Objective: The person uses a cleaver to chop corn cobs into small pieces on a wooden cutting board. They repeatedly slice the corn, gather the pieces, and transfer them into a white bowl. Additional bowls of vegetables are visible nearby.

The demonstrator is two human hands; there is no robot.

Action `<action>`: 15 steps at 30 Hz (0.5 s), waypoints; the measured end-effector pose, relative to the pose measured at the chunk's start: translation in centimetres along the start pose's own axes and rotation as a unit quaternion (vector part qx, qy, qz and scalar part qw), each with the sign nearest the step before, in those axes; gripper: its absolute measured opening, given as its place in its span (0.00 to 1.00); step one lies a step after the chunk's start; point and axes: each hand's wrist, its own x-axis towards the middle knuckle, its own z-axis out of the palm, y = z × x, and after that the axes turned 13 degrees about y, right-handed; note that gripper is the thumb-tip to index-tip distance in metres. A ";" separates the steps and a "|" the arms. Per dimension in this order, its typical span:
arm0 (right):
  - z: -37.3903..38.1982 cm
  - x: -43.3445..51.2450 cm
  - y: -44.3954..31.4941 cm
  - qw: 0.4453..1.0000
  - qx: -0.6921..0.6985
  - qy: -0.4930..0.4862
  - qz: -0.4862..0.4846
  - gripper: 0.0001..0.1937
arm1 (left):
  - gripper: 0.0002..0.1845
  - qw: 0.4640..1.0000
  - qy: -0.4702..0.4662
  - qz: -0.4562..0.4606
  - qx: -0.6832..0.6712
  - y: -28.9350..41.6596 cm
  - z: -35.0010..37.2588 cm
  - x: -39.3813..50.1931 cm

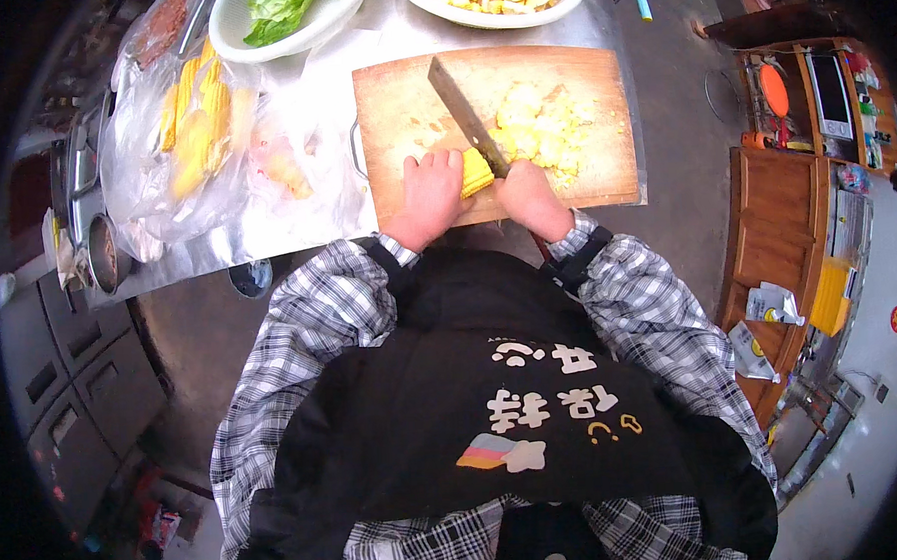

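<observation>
My left hand (432, 188) grips an ear of corn (477, 174) near the front edge of a wooden cutting board (403, 102). Its cut end faces right, toward the blade. In my right hand (526, 195) is a knife (462, 108) with a long, wide metal blade, its tip angled up and to the left over the board. The blade stands right beside the corn; whether it touches cannot be seen. A pile of cut yellow corn pieces and loose kernels (543, 129) lies on the board, to the right of the knife.
Left of the board, a clear plastic bag (136, 173) holds several ears of corn (199, 114). At the far side stand a white basket of leafy greens (227, 27) and a white bowl of corn pieces (497, 15). A wooden cabinet (776, 213) stands right, beyond the floor.
</observation>
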 end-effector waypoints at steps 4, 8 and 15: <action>-2.3 0.3 -0.3 0.989 0.024 -0.051 0.139 0.13 | 0.43 1.000 0.004 0.004 0.002 -0.3 -0.9 -0.4; -5.4 -0.8 -1.8 0.983 0.075 -0.052 0.160 0.14 | 0.43 0.998 0.030 -0.017 -0.050 -1.2 -0.6 -0.7; -6.4 -2.5 -3.5 0.978 0.093 -0.064 0.177 0.15 | 0.31 0.998 0.019 -0.021 -0.051 -1.8 0.4 -0.5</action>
